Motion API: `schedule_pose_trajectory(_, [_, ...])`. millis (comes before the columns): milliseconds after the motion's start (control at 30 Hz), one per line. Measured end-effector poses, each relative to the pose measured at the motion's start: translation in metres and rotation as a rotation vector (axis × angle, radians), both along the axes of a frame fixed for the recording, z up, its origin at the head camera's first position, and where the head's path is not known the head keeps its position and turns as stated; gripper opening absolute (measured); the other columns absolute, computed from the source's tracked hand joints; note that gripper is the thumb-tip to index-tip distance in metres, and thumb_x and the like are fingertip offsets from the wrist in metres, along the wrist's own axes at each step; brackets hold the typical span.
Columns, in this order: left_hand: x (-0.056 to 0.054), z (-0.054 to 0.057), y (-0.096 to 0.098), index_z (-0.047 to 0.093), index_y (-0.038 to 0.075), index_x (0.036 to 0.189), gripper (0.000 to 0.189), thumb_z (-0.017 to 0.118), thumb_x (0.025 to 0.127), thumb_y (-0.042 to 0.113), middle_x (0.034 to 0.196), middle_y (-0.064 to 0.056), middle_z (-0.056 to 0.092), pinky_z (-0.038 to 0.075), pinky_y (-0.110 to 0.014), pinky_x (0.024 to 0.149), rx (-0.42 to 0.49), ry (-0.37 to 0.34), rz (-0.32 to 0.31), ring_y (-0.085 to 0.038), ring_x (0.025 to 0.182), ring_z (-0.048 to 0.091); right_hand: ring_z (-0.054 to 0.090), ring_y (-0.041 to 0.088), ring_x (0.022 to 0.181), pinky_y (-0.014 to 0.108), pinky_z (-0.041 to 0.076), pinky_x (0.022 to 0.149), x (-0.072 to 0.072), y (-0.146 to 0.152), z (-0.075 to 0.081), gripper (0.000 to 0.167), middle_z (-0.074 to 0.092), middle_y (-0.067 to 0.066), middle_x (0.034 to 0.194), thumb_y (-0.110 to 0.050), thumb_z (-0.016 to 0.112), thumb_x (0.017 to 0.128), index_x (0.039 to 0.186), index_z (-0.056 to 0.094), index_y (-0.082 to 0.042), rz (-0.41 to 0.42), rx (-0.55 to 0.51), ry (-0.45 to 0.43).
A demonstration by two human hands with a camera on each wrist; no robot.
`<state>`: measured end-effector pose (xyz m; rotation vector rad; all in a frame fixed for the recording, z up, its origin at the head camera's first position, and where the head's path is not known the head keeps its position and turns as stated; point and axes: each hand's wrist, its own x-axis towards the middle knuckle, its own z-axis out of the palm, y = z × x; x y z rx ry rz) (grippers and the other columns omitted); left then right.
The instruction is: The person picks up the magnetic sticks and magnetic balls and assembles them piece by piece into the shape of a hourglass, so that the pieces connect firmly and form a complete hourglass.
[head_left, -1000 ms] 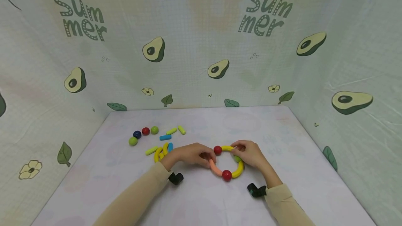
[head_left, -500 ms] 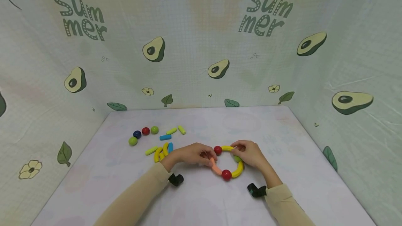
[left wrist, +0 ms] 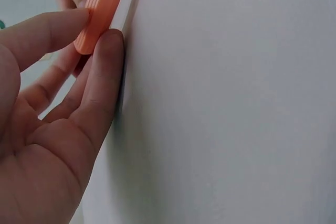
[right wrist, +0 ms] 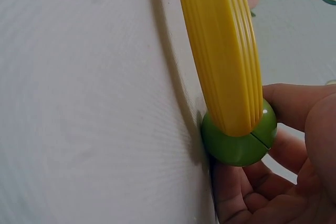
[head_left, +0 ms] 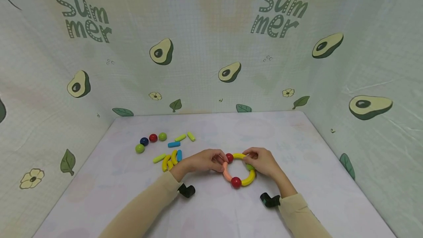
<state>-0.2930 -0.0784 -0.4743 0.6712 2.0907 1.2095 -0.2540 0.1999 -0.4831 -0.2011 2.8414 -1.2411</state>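
Observation:
On the table lies a ring of ribbed curved rods joined by balls. My left hand (head_left: 209, 161) pinches the ribbed orange rod (left wrist: 104, 9) between thumb and fingers, its free end close to the far red ball (head_left: 229, 157). That rod's other end meets the near red ball (head_left: 236, 182). My right hand (head_left: 262, 161) grips the green ball (right wrist: 239, 140) on the right side, thumb against it and fingers behind. A lower yellow rod (head_left: 249, 178) runs from the green ball to the near red ball. An upper yellow rod (head_left: 238, 155) reaches from the far red ball to my right fingertips.
Loose balls stand at the back left: green (head_left: 140, 148), dark blue (head_left: 144, 141) and red (head_left: 153, 137) among them. Short lime rods (head_left: 180, 137), blue rods (head_left: 174, 144) and curved yellow rods (head_left: 166, 163) lie left of the ring. A patterned cloth (head_left: 198, 83) hangs behind the table.
My left hand has moved slightly right, swinging the orange rod's free end up toward the far red ball. The near red ball has shifted a little left. My right hand has stayed in place.

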Motion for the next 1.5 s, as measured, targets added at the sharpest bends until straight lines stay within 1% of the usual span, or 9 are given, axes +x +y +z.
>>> schedule_pose_trajectory(133, [0.0021, 0.0012, 0.0023, 0.068, 0.017, 0.120, 0.025, 0.079, 0.098, 0.020, 0.111, 0.000, 0.073, 0.057, -0.033, 0.089, 0.007, -0.024, 0.037, -0.019, 0.100, 0.067, 0.059, 0.017, 0.079, 0.029, 0.051, 0.070, -0.0001, 0.0000, 0.0005, 0.019, 0.069, -0.001, 0.088, -0.020, 0.078, 0.097, 0.114, 0.078, -0.010, -0.003, 0.002, -0.001])
schedule_pose_trajectory(333, [0.0021, -0.0007, 0.0044, 0.066, 0.017, 0.120, 0.026, 0.079, 0.098, 0.023, 0.110, 0.000, 0.072, 0.057, -0.032, 0.087, -0.005, -0.009, 0.092, -0.020, 0.098, 0.067, 0.058, 0.017, 0.079, 0.029, 0.050, 0.071, 0.0000, -0.0006, 0.0014, 0.019, 0.069, -0.001, 0.088, -0.020, 0.078, 0.096, 0.113, 0.078, -0.011, -0.009, 0.005, -0.002])
schedule_pose_trajectory(467, [0.0004, -0.0009, 0.0049, 0.063, 0.016, 0.121, 0.031, 0.080, 0.097, 0.024, 0.110, 0.000, 0.073, 0.057, -0.033, 0.088, -0.004, -0.011, 0.139, -0.020, 0.098, 0.068, 0.058, 0.017, 0.079, 0.029, 0.050, 0.071, -0.0007, -0.0010, 0.0014, 0.019, 0.069, 0.000, 0.088, -0.020, 0.078, 0.097, 0.113, 0.078, -0.011, -0.012, 0.005, -0.010])
schedule_pose_trajectory(667, [-0.0013, 0.0016, 0.0054, 0.060, 0.017, 0.127, 0.036, 0.079, 0.097, 0.024, 0.112, 0.001, 0.074, 0.058, -0.036, 0.093, -0.015, -0.019, 0.174, -0.020, 0.099, 0.069, 0.058, 0.018, 0.079, 0.029, 0.050, 0.069, -0.0003, -0.0016, 0.0021, 0.019, 0.068, 0.001, 0.088, -0.019, 0.078, 0.097, 0.113, 0.077, -0.010, -0.019, -0.001, -0.025])
schedule_pose_trajectory(867, [-0.0029, 0.0040, 0.0053, 0.065, 0.021, 0.133, 0.035, 0.076, 0.099, 0.022, 0.121, -0.001, 0.073, 0.060, -0.040, 0.097, -0.035, 0.048, 0.202, -0.020, 0.106, 0.067, 0.059, 0.018, 0.077, 0.025, 0.050, 0.065, 0.0006, -0.0029, 0.0017, 0.021, 0.070, 0.002, 0.090, -0.021, 0.077, 0.098, 0.115, 0.074, -0.008, -0.017, -0.012, -0.047])
schedule_pose_trajectory(1067, [-0.0030, 0.0018, 0.0082, 0.068, 0.025, 0.134, 0.033, 0.072, 0.102, 0.021, 0.121, 0.002, 0.073, 0.060, -0.036, 0.093, -0.071, 0.135, 0.210, -0.018, 0.106, 0.065, 0.060, 0.016, 0.077, 0.027, 0.050, 0.065, 0.0000, -0.0021, -0.0003, 0.025, 0.072, 0.002, 0.094, -0.022, 0.076, 0.098, 0.119, 0.074, -0.009, -0.008, -0.008, -0.052])
schedule_pose_trajectory(1167, [-0.0018, 0.0021, 0.0096, 0.068, 0.024, 0.137, 0.035, 0.073, 0.102, 0.023, 0.122, 0.003, 0.073, 0.060, -0.035, 0.092, -0.086, 0.166, 0.203, -0.018, 0.106, 0.064, 0.061, 0.016, 0.079, 0.029, 0.051, 0.067, 0.0000, -0.0017, -0.0003, 0.025, 0.073, 0.002, 0.095, -0.022, 0.076, 0.098, 0.120, 0.074, -0.010, -0.008, -0.005, -0.050])
schedule_pose_trajectory(1333, [0.0006, 0.0030, 0.0101, 0.065, 0.024, 0.143, 0.041, 0.073, 0.102, 0.026, 0.128, 0.003, 0.071, 0.059, -0.037, 0.098, -0.106, 0.189, 0.193, -0.020, 0.115, 0.064, 0.063, 0.016, 0.084, 0.029, 0.052, 0.071, -0.0002, -0.0016, 0.0004, 0.025, 0.074, 0.001, 0.096, -0.023, 0.075, 0.099, 0.121, 0.076, -0.012, -0.015, -0.001, -0.046])
schedule_pose_trajectory(1500, [-0.0007, 0.0013, 0.0097, 0.064, 0.025, 0.145, 0.041, 0.070, 0.105, 0.028, 0.134, 0.003, 0.069, 0.058, -0.039, 0.103, -0.128, 0.228, 0.195, -0.021, 0.122, 0.063, 0.065, 0.016, 0.086, 0.030, 0.052, 0.072, 0.0001, -0.0011, 0.0012, 0.026, 0.075, 0.001, 0.099, -0.022, 0.073, 0.100, 0.124, 0.077, -0.012, -0.011, 0.010, -0.044])
